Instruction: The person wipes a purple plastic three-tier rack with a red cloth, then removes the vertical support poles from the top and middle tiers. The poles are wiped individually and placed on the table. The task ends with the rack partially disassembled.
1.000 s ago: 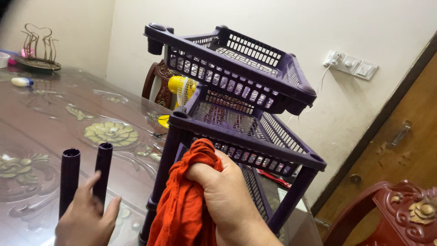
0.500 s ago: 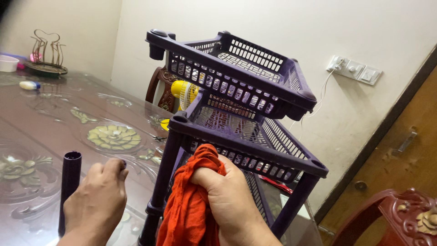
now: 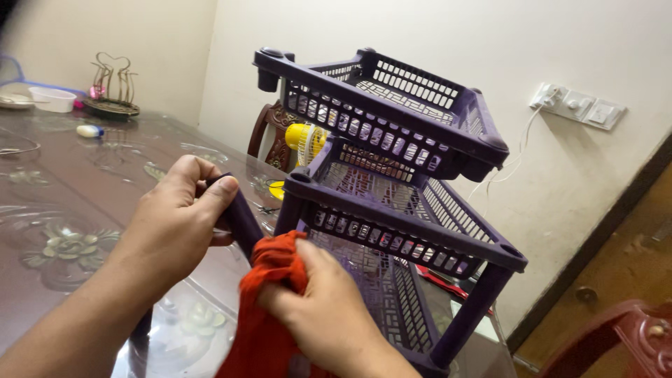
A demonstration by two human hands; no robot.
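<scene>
My left hand (image 3: 175, 224) grips a dark purple plastic tube (image 3: 241, 220) and holds it tilted above the table. My right hand (image 3: 325, 315) clutches an orange cloth (image 3: 262, 318) bunched around the tube's lower end. Just right of both hands stands a purple plastic rack (image 3: 392, 161) with slatted basket tiers on tube legs. A second purple tube (image 3: 142, 325) shows partly below my left forearm, mostly hidden.
The glass-topped table (image 3: 63, 210) has a floral pattern. At its far end sit a white bowl (image 3: 52, 99), a metal ornament (image 3: 110, 91) and a small white bottle (image 3: 89, 131). A yellow fan (image 3: 302, 140) and a carved wooden chair (image 3: 269, 133) stand behind the rack. A wall socket (image 3: 579, 106) is at right.
My left hand took hold of one upright purple tube and lifted it toward the right. My right hand brought the orange cloth from the rack's leg onto the tube. The view shifted left.
</scene>
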